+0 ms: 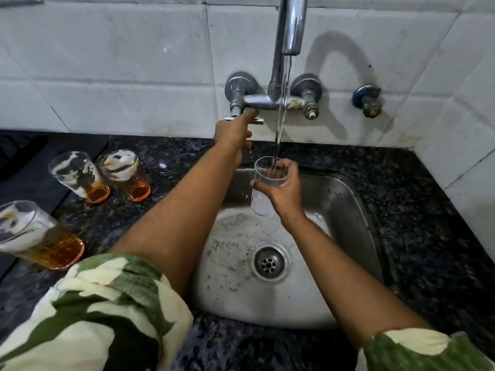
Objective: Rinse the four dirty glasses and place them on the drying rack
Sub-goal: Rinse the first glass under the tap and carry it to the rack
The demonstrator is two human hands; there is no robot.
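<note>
The right hand point(284, 191) is gripping a glass point(265, 187) under the running tap point(290, 25) over the sink point(348, 199), the left hand point(231, 132) pinching the tap handle point(245, 119), and the wet glass could slip

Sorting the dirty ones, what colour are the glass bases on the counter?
Orange-tinted bases, seen in the head view.

A capped blue valve point(367, 99) jutted from the white tiled wall point(120, 62), well right of the fingers; a dark mat point(18, 153) lay on the speckled counter point(428, 210) far left of them.
</note>
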